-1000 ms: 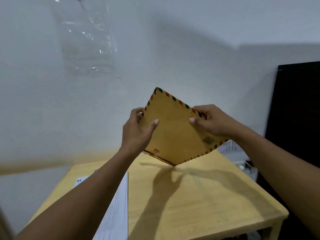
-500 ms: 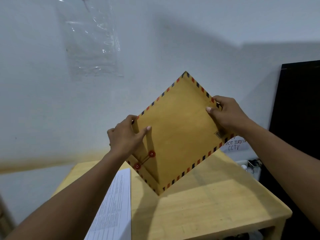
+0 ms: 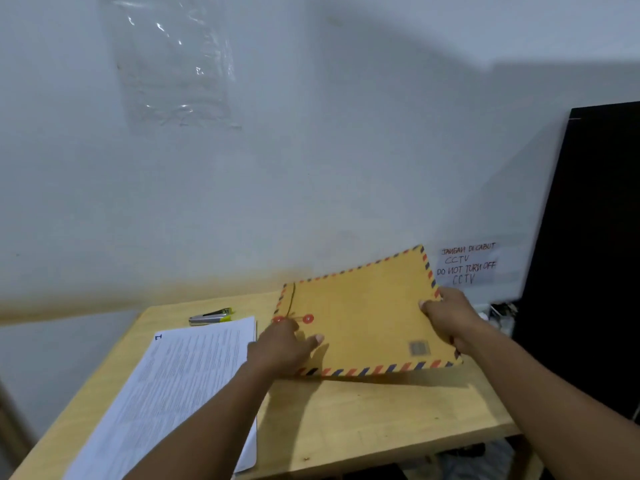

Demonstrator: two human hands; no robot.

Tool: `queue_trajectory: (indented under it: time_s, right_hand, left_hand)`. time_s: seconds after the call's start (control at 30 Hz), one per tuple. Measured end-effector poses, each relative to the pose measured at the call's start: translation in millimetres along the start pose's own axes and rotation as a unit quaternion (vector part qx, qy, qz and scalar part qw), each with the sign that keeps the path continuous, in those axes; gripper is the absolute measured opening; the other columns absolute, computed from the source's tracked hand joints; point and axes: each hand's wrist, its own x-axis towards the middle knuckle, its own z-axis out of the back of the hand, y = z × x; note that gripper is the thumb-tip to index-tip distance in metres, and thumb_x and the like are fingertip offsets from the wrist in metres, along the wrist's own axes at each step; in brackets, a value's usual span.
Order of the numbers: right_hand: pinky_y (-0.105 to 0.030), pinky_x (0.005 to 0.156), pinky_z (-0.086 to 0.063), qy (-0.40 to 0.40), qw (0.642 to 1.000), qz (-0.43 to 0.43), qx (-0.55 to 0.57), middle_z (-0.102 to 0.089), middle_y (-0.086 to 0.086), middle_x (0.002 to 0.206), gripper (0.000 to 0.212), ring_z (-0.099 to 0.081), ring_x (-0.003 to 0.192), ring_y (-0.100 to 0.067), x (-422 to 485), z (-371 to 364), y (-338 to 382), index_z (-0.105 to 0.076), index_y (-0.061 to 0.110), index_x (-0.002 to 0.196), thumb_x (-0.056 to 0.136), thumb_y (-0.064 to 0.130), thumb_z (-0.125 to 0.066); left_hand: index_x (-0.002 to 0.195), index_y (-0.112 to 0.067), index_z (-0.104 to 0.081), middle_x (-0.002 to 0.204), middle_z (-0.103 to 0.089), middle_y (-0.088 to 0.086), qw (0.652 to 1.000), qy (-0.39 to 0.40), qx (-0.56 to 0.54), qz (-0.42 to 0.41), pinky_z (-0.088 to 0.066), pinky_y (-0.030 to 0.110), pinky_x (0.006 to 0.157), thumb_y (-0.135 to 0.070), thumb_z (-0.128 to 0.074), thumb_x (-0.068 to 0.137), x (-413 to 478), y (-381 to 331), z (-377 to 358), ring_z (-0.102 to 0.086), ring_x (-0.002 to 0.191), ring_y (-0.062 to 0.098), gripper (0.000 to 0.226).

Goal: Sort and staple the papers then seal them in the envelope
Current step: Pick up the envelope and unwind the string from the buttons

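A brown envelope (image 3: 363, 317) with a red-and-blue striped border and two red string buttons lies nearly flat, low over the wooden table (image 3: 363, 420). My left hand (image 3: 280, 348) grips its left edge by the buttons. My right hand (image 3: 450, 320) pinches its right edge. A stack of printed white papers (image 3: 180, 386), marked "1" at the top corner, lies on the left of the table, partly under my left forearm. A silver and yellow stapler (image 3: 211, 317) rests just behind the papers.
A white wall stands close behind the table, with a clear plastic sheet (image 3: 173, 64) taped high up and a handwritten CCTV notice (image 3: 465, 263) low on the right. A tall black panel (image 3: 588, 254) stands at the right edge.
The envelope was held upright on one corner in the air; both hands have turned it and brought it down almost flat over the table's far right. The papers and stapler came into view.
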Motion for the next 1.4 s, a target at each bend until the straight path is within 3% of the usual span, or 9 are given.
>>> queue_trajectory:
  time_s: [0.17,0.23,0.3,0.57,0.77,0.87,1.0,1.2,1.4]
  right_hand:
    - [-0.033,0.065,-0.041,0.049,0.973,-0.063,-0.215,-0.058,-0.015,0.099,0.035,-0.057,0.083,-0.030,-11,-14,-39,-0.049,0.000,0.117,0.090,0.018,-0.061]
    - [-0.038,0.075,-0.046,0.035,0.942,-0.058,-0.329,-0.054,-0.019,0.123,0.067,-0.057,0.106,-0.036,-15,-16,-40,-0.031,0.002,0.139,0.089,0.030,-0.065]
    - [-0.047,0.097,-0.042,-0.003,0.906,-0.022,-0.423,-0.034,-0.019,0.147,0.085,-0.037,0.132,-0.041,-20,-19,-32,-0.021,0.006,0.147,0.086,0.041,-0.067]
    - [-0.060,0.117,-0.011,-0.039,0.829,0.135,-0.541,0.003,-0.013,0.166,0.091,0.006,0.151,-0.041,-13,-43,1,-0.005,0.013,0.157,0.089,0.036,-0.060]
    - [-0.044,0.107,-0.041,0.194,0.856,0.194,-0.439,-0.047,0.000,0.144,0.049,-0.044,0.131,-0.025,-11,-73,-14,-0.051,0.026,0.139,0.093,0.043,-0.056]
    - [-0.041,0.099,-0.047,0.171,0.842,0.231,-0.457,-0.055,0.002,0.130,0.039,-0.050,0.121,-0.022,-13,-80,-21,-0.058,0.027,0.130,0.094,0.042,-0.055]
    - [-0.038,0.095,-0.046,0.105,0.856,0.279,-0.422,-0.061,0.004,0.118,0.029,-0.052,0.112,-0.019,-9,-92,-13,-0.065,0.027,0.121,0.096,0.039,-0.056]
    - [-0.031,0.079,-0.054,0.119,0.867,0.300,-0.380,-0.066,0.006,0.102,0.024,-0.060,0.092,-0.012,-2,-123,-7,-0.074,0.024,0.108,0.093,0.039,-0.064]
    - [-0.037,0.074,-0.056,0.101,0.805,0.355,-0.465,-0.065,0.003,0.097,0.028,-0.060,0.083,-0.015,7,-127,-5,-0.071,0.021,0.101,0.098,0.034,-0.046]
  left_hand:
    - [0.138,-0.021,-0.048,0.143,-0.048,0.008,0.994,0.009,0.097,-0.050,-0.044,0.052,0.104,-0.074,-0.053,0.084,-3,-1,-34,-0.046,0.131,0.031,0.076]
    - [0.138,-0.021,-0.048,0.145,-0.047,0.006,0.994,0.022,0.074,-0.073,-0.044,0.049,0.106,-0.071,-0.060,0.083,2,3,-31,-0.045,0.131,0.029,0.076]
    - [0.137,-0.024,-0.051,0.148,-0.046,0.003,0.991,0.068,0.042,-0.104,-0.043,0.042,0.108,-0.063,-0.069,0.083,7,6,-22,-0.045,0.133,0.025,0.069]
    - [0.123,-0.037,-0.061,0.144,-0.046,-0.012,0.978,0.150,-0.019,-0.147,-0.038,0.035,0.113,-0.053,-0.084,0.074,14,18,-4,-0.043,0.134,0.015,0.057]
    - [0.092,-0.021,-0.074,0.094,-0.075,-0.002,0.958,0.125,-0.217,-0.140,-0.054,0.038,0.092,-0.038,-0.088,0.074,25,12,-14,-0.069,0.091,0.017,0.028]
    - [0.094,-0.023,-0.073,0.093,-0.074,-0.005,0.965,0.037,-0.218,-0.143,-0.056,0.035,0.090,-0.030,-0.084,0.080,28,16,-28,-0.069,0.092,0.015,0.019]
    - [0.111,-0.027,-0.068,0.120,-0.057,-0.009,0.980,-0.061,-0.089,-0.168,-0.044,0.026,0.093,-0.041,-0.075,0.087,26,19,-46,-0.051,0.113,0.011,0.029]
    - [0.119,-0.027,-0.068,0.128,-0.059,-0.009,0.975,-0.096,-0.069,-0.186,-0.037,0.022,0.092,-0.049,-0.067,0.090,25,23,-55,-0.048,0.117,0.008,0.036]
    - [0.121,-0.027,-0.067,0.127,-0.061,-0.010,0.976,-0.092,-0.076,-0.184,-0.042,0.025,0.096,-0.051,-0.067,0.088,26,24,-55,-0.050,0.117,0.008,0.040]
